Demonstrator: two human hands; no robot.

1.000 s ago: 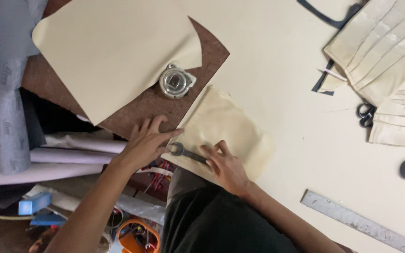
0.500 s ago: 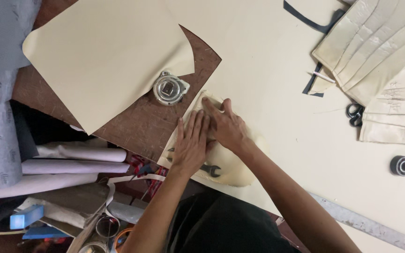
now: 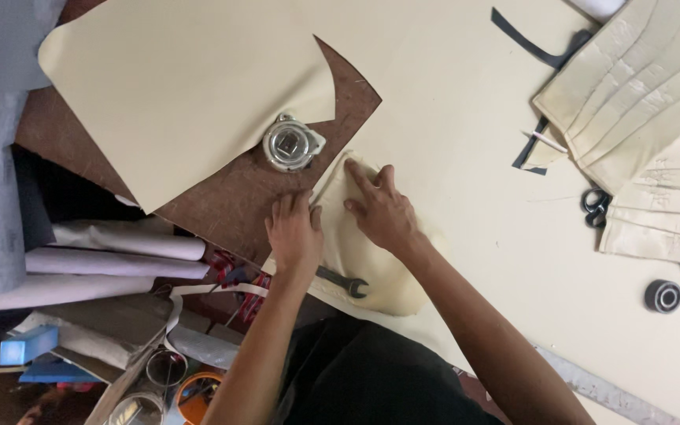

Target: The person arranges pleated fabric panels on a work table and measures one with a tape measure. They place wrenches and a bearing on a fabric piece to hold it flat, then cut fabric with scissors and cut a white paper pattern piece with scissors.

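Below the round metal weight (image 3: pixel 293 144): cream fabric piece (image 3: pixel 375 271), soft, light, limp; best taken at an edge. Left hand (image 3: pixel 293 232) and right hand (image 3: pixel 381 208) spread flat, pressing it. Wrench (image 3: pixel 343 281) alongside.

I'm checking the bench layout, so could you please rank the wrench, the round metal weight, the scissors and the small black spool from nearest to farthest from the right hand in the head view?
From the right hand:
1. Wrench, just below, toward the person.
2. Round metal weight, up-left on the brown board.
3. Scissors, far right by the pleated pieces.
4. Small black spool, farthest, lower right.
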